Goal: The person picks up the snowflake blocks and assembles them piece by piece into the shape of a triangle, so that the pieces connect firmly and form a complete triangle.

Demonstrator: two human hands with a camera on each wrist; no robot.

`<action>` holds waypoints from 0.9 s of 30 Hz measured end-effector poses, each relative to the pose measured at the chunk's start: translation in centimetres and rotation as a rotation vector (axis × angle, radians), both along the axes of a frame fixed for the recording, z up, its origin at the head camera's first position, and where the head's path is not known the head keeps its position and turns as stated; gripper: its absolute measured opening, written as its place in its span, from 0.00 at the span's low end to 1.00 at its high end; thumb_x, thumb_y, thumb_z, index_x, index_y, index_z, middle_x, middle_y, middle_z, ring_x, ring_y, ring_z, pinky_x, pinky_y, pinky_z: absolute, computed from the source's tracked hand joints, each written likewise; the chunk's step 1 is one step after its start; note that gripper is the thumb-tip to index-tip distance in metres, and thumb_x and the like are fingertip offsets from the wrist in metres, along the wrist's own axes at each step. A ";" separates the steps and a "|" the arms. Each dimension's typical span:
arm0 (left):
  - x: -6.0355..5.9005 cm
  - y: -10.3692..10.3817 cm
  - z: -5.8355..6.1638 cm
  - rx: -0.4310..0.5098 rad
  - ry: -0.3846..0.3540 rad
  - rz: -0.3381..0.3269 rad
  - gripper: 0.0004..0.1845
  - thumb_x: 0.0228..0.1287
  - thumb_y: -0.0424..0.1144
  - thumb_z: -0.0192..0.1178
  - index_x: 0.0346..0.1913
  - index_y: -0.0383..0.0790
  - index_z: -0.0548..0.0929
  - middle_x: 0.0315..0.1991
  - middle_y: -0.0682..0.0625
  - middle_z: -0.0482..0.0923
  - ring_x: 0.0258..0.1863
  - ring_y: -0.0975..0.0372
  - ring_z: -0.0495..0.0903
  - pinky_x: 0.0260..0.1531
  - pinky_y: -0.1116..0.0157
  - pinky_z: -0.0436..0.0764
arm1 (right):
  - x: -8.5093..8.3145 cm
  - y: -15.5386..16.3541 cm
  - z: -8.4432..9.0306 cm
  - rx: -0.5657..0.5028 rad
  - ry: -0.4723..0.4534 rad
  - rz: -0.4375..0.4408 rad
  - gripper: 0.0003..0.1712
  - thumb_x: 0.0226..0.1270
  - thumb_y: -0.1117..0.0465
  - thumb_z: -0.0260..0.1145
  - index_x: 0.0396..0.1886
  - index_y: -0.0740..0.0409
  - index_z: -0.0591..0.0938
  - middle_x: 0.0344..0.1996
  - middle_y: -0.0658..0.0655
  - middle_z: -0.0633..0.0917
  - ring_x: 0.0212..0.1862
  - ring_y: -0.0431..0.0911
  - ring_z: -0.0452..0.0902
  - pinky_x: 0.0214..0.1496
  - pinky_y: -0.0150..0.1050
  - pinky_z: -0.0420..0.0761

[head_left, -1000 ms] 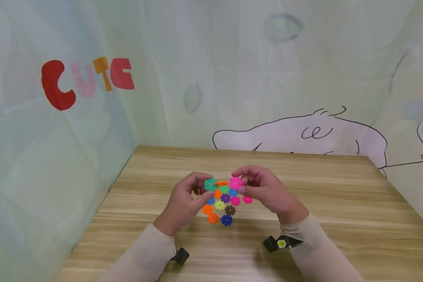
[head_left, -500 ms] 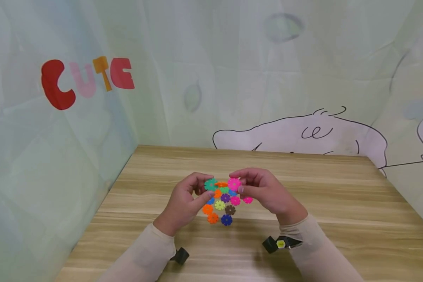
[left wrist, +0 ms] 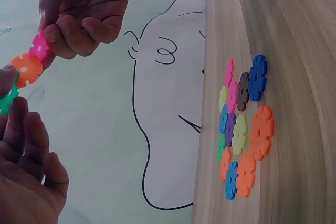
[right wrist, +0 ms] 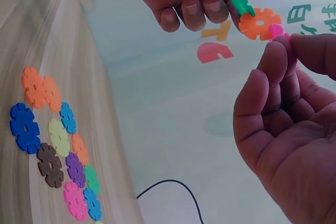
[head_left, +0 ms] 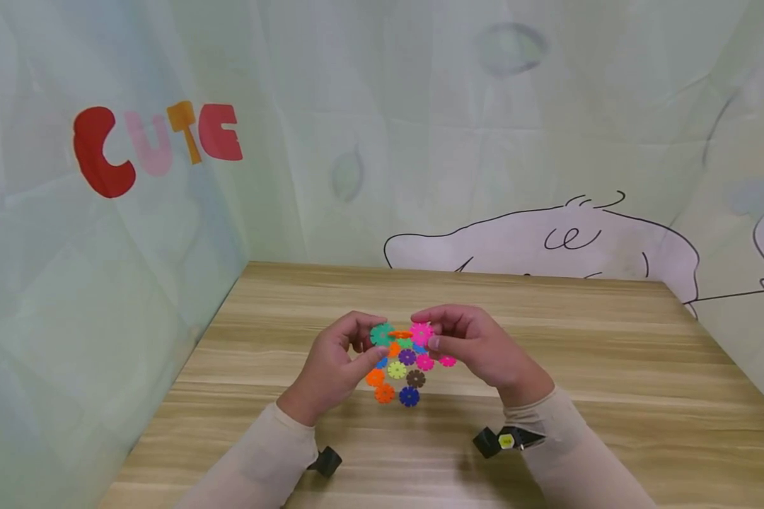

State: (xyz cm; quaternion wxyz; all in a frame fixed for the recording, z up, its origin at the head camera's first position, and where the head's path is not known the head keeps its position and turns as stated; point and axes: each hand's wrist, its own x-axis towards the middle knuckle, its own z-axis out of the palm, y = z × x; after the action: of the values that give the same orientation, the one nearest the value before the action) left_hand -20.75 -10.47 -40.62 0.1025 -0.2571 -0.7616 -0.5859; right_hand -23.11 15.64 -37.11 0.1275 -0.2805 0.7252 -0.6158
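Loose discs (head_left: pixel 397 370) lie flat on the table (head_left: pixel 611 367), just below both hands. Above them the left hand (head_left: pixel 331 364) pinches a green disc (head_left: pixel 380 334) that carries an orange disc (head_left: pixel 400 333) edge-on. The right hand (head_left: pixel 477 346) pinches a pink disc (head_left: pixel 421 333) at the orange disc's right rim, apparently touching; the row runs left to right.

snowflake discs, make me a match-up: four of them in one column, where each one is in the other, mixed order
Things:
1. green disc
2. pink disc
3. orange disc
4. dark blue disc

Places:
a. lying flat on the table
b. pinched by the right hand
c. joined between the two held discs
d. pinched by the left hand

Pairs: 1-d, 2-b, 3-c, 4-a
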 end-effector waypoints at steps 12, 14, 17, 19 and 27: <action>0.1 0.0 0.0 0.028 -0.017 -0.027 0.16 0.67 0.27 0.69 0.57 0.33 0.83 0.34 0.47 0.80 0.36 0.61 0.76 0.37 0.69 0.80 | 0.2 -0.4 -0.1 0.026 0.037 -0.002 0.19 0.76 0.70 0.63 0.63 0.67 0.82 0.41 0.62 0.85 0.38 0.45 0.83 0.41 0.33 0.87; 0.2 0.0 0.0 0.037 -0.021 -0.034 0.16 0.67 0.27 0.69 0.57 0.33 0.82 0.34 0.47 0.80 0.35 0.61 0.76 0.35 0.68 0.80 | 0.1 -0.4 -0.1 0.030 0.032 -0.004 0.19 0.77 0.70 0.63 0.64 0.67 0.82 0.43 0.65 0.85 0.39 0.45 0.83 0.42 0.33 0.87; 0.2 0.1 -0.1 0.036 -0.024 -0.038 0.17 0.66 0.26 0.69 0.57 0.33 0.82 0.33 0.47 0.80 0.34 0.61 0.75 0.33 0.68 0.80 | 0.1 -0.3 -0.2 0.030 0.030 0.000 0.19 0.77 0.71 0.63 0.64 0.67 0.82 0.43 0.67 0.85 0.39 0.45 0.83 0.43 0.34 0.88; 0.2 0.2 -0.1 0.038 -0.009 -0.036 0.17 0.66 0.26 0.69 0.57 0.33 0.82 0.33 0.48 0.80 0.34 0.61 0.76 0.34 0.68 0.80 | 0.1 -0.4 -0.2 0.026 0.018 0.000 0.19 0.77 0.70 0.63 0.64 0.67 0.81 0.43 0.65 0.86 0.40 0.45 0.84 0.43 0.34 0.88; 0.4 0.6 0.1 0.037 0.030 -0.015 0.19 0.65 0.28 0.66 0.57 0.38 0.77 0.42 0.47 0.81 0.41 0.58 0.78 0.44 0.66 0.80 | 0.4 -1.3 -0.5 -0.039 -0.027 0.019 0.22 0.77 0.71 0.62 0.68 0.65 0.79 0.39 0.56 0.84 0.38 0.45 0.83 0.44 0.35 0.87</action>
State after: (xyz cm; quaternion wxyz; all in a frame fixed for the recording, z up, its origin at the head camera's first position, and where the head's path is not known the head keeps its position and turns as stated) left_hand -20.32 -9.92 -40.57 0.1141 -0.2696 -0.7470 -0.5969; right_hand -22.66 14.35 -37.63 0.1378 -0.2814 0.7086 -0.6322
